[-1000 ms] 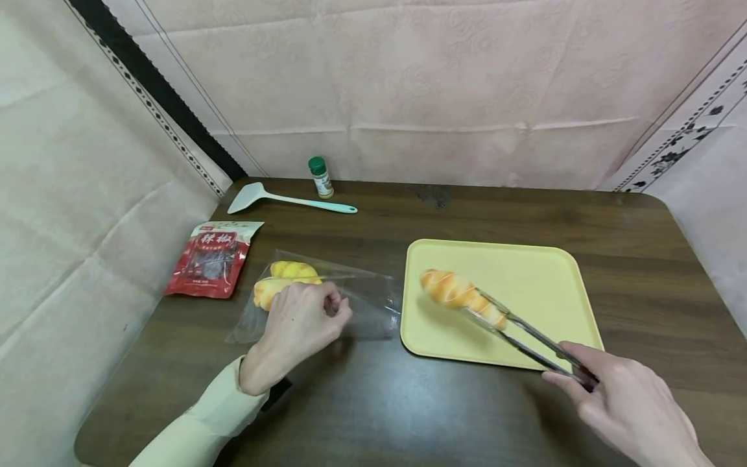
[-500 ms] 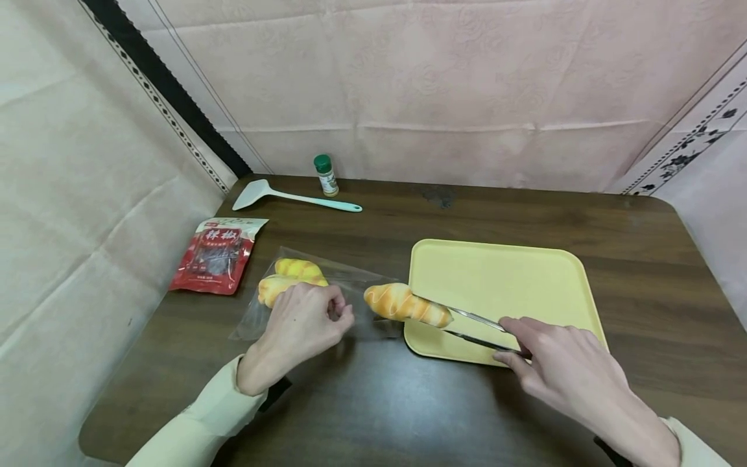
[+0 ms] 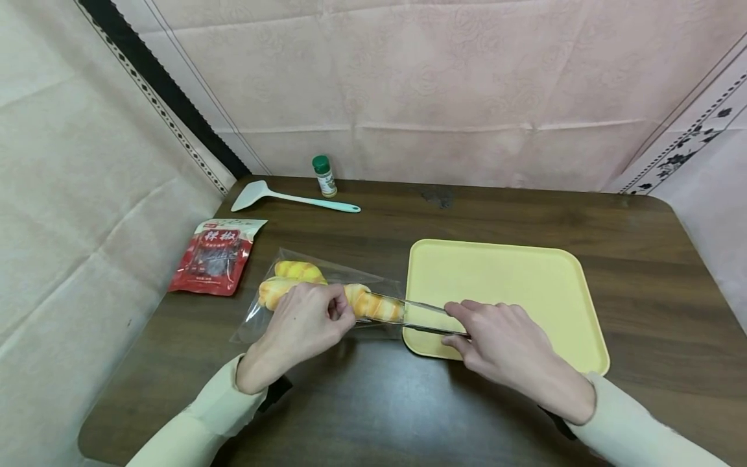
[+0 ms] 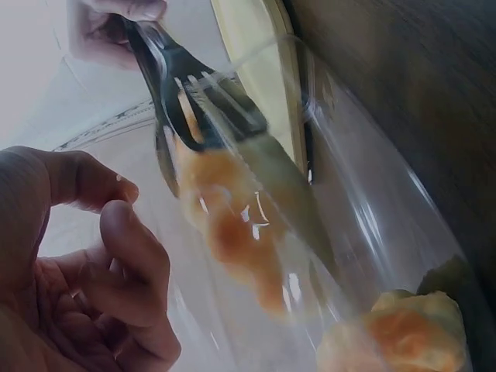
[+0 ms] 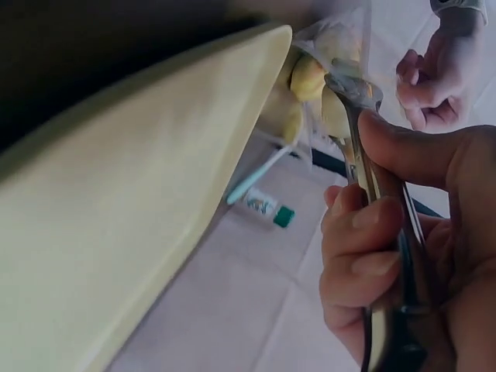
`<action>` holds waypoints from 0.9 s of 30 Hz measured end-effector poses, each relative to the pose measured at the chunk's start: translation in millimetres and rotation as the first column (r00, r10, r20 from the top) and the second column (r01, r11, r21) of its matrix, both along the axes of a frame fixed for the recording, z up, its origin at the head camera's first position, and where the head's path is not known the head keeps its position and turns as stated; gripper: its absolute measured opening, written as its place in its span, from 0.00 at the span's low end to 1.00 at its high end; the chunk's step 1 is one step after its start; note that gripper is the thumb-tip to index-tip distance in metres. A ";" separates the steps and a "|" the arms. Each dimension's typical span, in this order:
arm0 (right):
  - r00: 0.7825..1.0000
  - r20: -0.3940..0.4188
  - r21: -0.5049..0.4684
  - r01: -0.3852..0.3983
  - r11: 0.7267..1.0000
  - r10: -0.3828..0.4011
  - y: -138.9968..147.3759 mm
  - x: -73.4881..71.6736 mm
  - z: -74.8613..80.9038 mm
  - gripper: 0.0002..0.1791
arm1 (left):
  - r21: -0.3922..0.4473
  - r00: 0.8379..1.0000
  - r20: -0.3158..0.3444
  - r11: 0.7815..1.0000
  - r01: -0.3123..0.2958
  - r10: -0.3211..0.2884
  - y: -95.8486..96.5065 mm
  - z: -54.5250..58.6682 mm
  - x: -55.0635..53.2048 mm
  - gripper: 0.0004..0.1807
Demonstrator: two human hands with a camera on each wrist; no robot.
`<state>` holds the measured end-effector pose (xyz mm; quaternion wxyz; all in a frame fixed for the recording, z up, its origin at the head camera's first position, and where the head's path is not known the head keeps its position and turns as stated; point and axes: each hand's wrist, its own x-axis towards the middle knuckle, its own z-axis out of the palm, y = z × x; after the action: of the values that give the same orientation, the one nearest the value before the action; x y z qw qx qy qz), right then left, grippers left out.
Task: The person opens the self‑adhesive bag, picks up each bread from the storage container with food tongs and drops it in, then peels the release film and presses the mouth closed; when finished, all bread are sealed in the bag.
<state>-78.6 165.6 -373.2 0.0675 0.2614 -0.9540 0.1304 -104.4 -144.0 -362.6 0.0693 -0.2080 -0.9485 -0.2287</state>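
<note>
My left hand (image 3: 306, 321) pinches the edge of a clear plastic bag (image 3: 251, 329) between thumb and forefinger. Inside the bag lie a yellow bread roll (image 3: 299, 270) and a paler bread roll (image 3: 271, 292), partly hidden behind that hand. Metal tongs (image 3: 434, 331) are held in my right hand (image 3: 508, 337), thumb on one arm and fingers curled round the other. Between the tongs' ends sits a striped golden bread roll (image 3: 380, 307). In the left wrist view this striped roll (image 4: 232, 232) shows through the bag's film, at its mouth.
A yellow tray (image 3: 496, 272) lies right of the bag, under the tongs and right hand. To the left is a red food packet (image 3: 213, 259). A pale turquoise spatula (image 3: 297, 199) and a green-capped seasoning bottle (image 3: 324, 178) stand toward the back wall.
The right hand has moved left with the tongs, carrying the striped bread roll from above the tray into the bag's mouth. The left hand has stayed nearly still at the bag.
</note>
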 end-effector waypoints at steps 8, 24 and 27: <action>0.957 0.287 -0.104 0.075 0.992 -0.042 -19.2 -15.8 -3.4 0.16 | 0.041 1.000 -0.002 0.999 0.018 -0.018 -0.3 -0.9 0.5 0.15; 0.857 0.509 -0.270 0.067 0.960 0.083 -18.3 -31.9 -0.9 0.08 | 0.058 1.000 0.000 0.998 0.017 -0.017 2.3 0.2 2.0 0.15; 0.847 0.518 -0.299 0.051 0.953 0.117 -25.0 -35.6 -3.4 0.09 | 0.073 0.999 -0.002 0.996 0.044 -0.044 4.0 -2.0 2.4 0.15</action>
<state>-114.2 140.6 -376.6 -0.1617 0.2184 -0.8993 0.3426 -102.0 -140.1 -364.6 0.0721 -0.2260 -0.9348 -0.2645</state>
